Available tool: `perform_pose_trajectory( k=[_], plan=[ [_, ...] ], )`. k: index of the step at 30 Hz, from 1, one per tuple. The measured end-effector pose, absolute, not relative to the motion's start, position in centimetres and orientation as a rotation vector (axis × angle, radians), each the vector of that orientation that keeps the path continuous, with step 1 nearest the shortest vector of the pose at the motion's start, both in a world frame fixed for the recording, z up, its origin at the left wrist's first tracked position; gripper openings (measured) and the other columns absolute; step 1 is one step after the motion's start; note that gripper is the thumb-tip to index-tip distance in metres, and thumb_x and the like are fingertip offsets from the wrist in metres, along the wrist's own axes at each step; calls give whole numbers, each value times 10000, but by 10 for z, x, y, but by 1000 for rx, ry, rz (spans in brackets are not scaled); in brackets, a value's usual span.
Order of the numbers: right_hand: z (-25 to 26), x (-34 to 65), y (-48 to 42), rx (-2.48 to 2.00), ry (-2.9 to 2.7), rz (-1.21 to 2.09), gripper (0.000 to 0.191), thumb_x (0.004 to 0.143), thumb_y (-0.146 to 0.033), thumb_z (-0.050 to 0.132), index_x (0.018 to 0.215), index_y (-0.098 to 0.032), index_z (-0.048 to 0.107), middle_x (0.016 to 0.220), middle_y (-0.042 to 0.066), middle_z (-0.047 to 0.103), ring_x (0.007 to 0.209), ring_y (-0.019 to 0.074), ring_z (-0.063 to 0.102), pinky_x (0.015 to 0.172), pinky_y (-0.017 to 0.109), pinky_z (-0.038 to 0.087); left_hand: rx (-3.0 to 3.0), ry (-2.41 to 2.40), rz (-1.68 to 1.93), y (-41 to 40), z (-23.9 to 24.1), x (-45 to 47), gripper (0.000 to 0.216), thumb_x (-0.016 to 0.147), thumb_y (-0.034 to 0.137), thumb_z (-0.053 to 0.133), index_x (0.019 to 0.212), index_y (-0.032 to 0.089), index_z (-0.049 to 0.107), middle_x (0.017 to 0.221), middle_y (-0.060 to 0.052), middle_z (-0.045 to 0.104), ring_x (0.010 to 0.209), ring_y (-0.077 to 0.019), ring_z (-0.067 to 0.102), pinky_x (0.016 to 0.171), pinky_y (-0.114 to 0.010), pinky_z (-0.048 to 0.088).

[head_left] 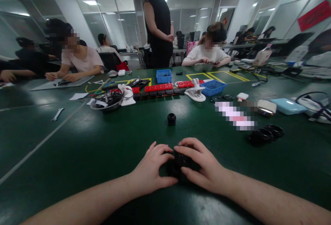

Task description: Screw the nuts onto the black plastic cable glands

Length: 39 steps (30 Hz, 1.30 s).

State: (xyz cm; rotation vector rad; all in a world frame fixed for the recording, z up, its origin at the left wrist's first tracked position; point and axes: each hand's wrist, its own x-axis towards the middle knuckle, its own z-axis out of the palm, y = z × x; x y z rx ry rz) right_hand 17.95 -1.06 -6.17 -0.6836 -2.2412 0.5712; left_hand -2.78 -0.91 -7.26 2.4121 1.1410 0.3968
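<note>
The right hand (204, 164) curls fingers and thumb around a glossy black piece (182, 159) on the near middle of the green table (108, 149). At its nine o'clock, the left hand (156, 166) arches, fingers slightly parted; whether they press it, I cannot tell. Beyond the hands, black rings (266, 134) lie at two o'clock, a small black cylinder (171, 119) stands near twelve, a wrench (57, 114) lies at ten.
</note>
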Motion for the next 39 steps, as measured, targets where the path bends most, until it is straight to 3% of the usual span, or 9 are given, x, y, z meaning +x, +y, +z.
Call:
perform_pose_trajectory(
  k=[5,8,14,24,28,32,39],
  plan=[
    [-79,181,0,-858,-1878,555,388,740,-171,561,1059,-241,352,1086,77,422,998,192,492,848,354,458,2421,1263,402,-4,-72,-33,373,678,394,680,1005,242,584,1166,-55,516,1148,-278,433,1037,-564,161],
    [-80,180,4,-926,-1792,575,424,740,-177,560,1092,-240,333,1052,72,424,912,172,528,784,334,488,2407,1310,390,-2,-70,-35,343,701,397,660,996,240,583,1154,-57,518,1140,-276,438,1030,-572,167],
    [-66,185,5,-1038,-2017,478,251,739,-284,609,950,-209,496,947,64,513,904,203,522,774,359,468,2409,1314,385,-3,-70,-35,344,717,411,643,1006,238,576,1161,-60,514,1147,-271,431,1035,-567,161],
    [-62,183,4,-1158,-2124,471,87,723,-172,533,720,-193,449,1074,93,491,975,205,520,810,365,452,2411,1319,407,-2,-71,-35,344,724,422,624,1001,226,569,1164,-67,520,1143,-276,440,1035,-567,169],
    [-63,182,5,-1332,-2344,445,85,690,-166,584,687,-182,500,939,73,551,878,210,541,755,372,457,2400,1321,397,-2,-71,-35,341,722,411,628,998,219,567,1167,-69,520,1151,-279,432,1038,-567,166],
    [-63,180,4,-1404,-2381,416,180,656,-161,617,801,-181,512,839,53,568,801,208,543,707,369,455,2401,1307,403,-2,-72,-35,341,729,409,626,999,211,560,1166,-74,521,1151,-267,433,1045,-554,160],
    [-69,180,3,-1271,-2390,416,448,635,-175,601,1069,-182,492,988,73,576,951,234,533,864,430,402,2403,1294,412,-1,-74,-35,363,716,414,637,1000,205,554,1162,-80,521,1144,-265,439,1042,-551,165]
  ],
)
